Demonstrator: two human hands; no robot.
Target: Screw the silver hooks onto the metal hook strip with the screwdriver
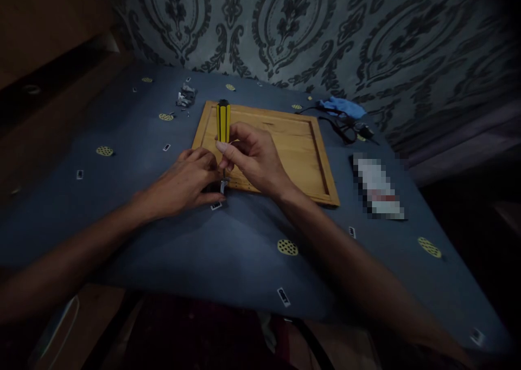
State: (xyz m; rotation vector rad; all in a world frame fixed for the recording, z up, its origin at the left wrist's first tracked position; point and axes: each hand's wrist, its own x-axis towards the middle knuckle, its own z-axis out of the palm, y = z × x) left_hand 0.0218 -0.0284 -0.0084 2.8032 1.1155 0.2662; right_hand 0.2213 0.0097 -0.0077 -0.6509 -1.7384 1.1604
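Observation:
A wooden cabinet door [291, 147] with a raised frame lies flat on the blue cloth. A screwdriver [223, 121] with a yellow and black handle stands upright over its near left edge. My right hand [254, 155] pinches the lower handle between thumb and fingers. The shaft runs down to a small metal hinge [223, 185] at the door's near edge. My left hand [189, 177] steadies this hinge, thumb in front and fingers behind it. The fingers hide part of the hinge, and the screwdriver's tip is hard to make out.
Several metal hinges [186, 96] lie in a pile at the back left, with small loose screws nearby. Dark eyeglasses [345, 130] and a blue cloth [344, 107] are at the back right. A blurred-out packet [378, 188] lies right of the door. A patterned wall rises behind.

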